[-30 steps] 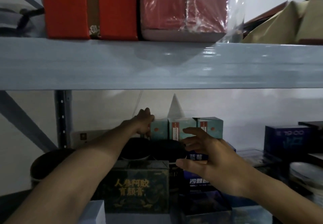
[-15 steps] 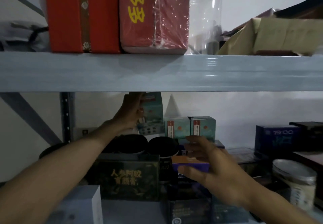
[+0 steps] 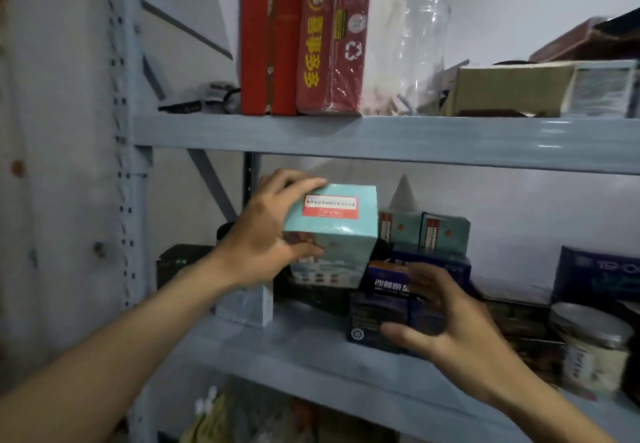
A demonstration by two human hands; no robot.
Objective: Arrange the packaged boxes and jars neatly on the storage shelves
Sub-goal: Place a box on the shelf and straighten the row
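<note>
Dim, flat light; lower shelf (image 3: 311,349) shadowed, faint glare on upper shelf (image 3: 415,138) edge; motion blur + wide-angle bend at edges.

Few labels legible on crowded storage shelves

On the upper shelf (image 3: 381,136), a red shrink-wrapped box (image 3: 332,37) carries a column of yellow Chinese characters turned sideways, a white recycling-arrows sign and a small yellow-and-black panel too fine to read. The teal box (image 3: 332,221) bears a white label in a red frame on its upper face; its print is blurred. A navy box (image 3: 384,281) shows white Chinese characters, not clearly legible. 2 small teal boxes (image 3: 446,236) behind have red vertical strips with unreadable print. At far right, a dark blue box (image 3: 599,273) reads "19:0", cut by the frame edge.
</note>
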